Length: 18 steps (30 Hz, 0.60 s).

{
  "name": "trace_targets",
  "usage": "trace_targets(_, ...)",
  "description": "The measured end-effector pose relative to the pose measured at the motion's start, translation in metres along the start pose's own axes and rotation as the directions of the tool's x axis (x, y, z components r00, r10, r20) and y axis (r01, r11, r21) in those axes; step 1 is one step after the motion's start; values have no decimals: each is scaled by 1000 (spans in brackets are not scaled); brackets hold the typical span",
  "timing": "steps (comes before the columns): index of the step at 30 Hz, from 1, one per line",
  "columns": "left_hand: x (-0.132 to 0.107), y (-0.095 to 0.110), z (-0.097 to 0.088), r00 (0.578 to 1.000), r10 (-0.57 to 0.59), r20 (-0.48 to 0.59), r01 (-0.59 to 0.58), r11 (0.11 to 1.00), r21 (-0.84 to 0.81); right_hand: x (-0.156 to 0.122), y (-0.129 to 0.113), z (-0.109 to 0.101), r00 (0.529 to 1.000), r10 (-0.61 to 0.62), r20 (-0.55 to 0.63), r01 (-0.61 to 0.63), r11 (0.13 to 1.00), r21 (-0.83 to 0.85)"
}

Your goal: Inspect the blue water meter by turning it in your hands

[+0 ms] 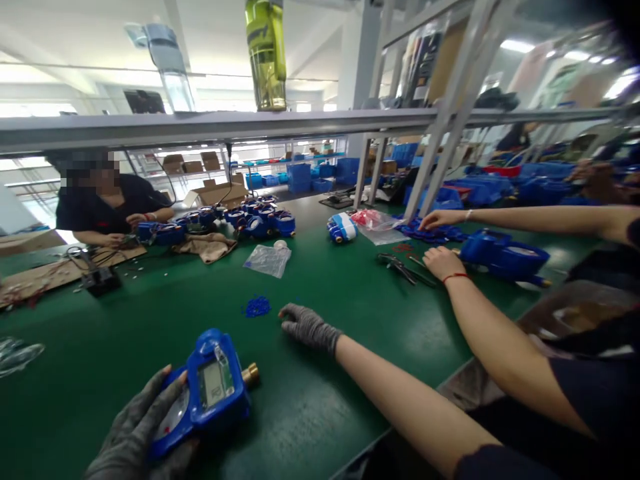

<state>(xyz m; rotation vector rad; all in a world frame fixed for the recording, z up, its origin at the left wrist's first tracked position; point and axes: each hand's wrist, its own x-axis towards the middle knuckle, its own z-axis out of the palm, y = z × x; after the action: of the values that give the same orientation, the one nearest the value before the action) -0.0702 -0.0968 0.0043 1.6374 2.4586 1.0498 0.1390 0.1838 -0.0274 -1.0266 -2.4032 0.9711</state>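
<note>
The gloved left hand [143, 427] grips a blue meter [210, 390] low on the tabletop [320, 407], its brass end pointing right, while the right hand [307, 327] rests open, fingers toward blue bits [257, 307] just left of it.

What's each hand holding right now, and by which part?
The left hand holds the blue meter by its lower left body, brass fitting pointing right. The right hand holds nothing; it rests on the green table near the blue bits.
</note>
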Motion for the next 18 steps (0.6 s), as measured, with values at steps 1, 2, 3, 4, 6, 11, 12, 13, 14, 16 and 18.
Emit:
trace_targets(1, 3, -4, -2, 999, 41, 21, -41, 998, 38, 9, 2, 3, 1000, -6, -25, 5, 1000, -31)
trace_targets(2, 6, -7, -3, 997, 62, 38, -64, 997, 49, 16, 4, 8, 999, -10, -39, 8, 999, -45)
trace_targets(3, 8, -8, -5, 997, 60, 54, -63, 997, 46, 23, 3, 14, 999, -14, -50, 12, 998, -56)
trace_targets(4, 9, -9, -6, 996, 42, 74, -45, 998, 32, 28, 2, 20, 997, -18, -69, 13, 997, -74)
trace_targets(6, 11, -8, -8, 994, -15, 107, 16, 1000, -10, 37, -1, 31, 993, -22, -113, 9, 993, -117)
trace_targets(11, 13, -4, -7, 984, -137, 111, 143, 988, -51, 54, -8, 43, 988, -41, -150, 6, 974, -226)
trace_targets(12, 13, -2, -6, 982, -155, 110, 161, 986, -43, 56, -9, 43, 988, -43, -150, 5, 969, -249)
trace_targets(13, 12, 1, -5, 982, -161, 99, 166, 985, -38, 57, -9, 44, 988, -45, -148, 4, 963, -271)
trace_targets(14, 11, 4, -5, 985, -155, 80, 158, 987, -38, 58, -10, 45, 989, -47, -144, 3, 956, -292)
trace_targets(16, 9, 12, -2, 991, -129, 21, 130, 989, -70, 58, -11, 47, 990, -50, -132, 4, 943, -332)
trace_targets(18, 7, 20, 0, 990, -135, -41, 131, 986, -102, 57, -13, 49, 992, -55, -116, 8, 930, -367)
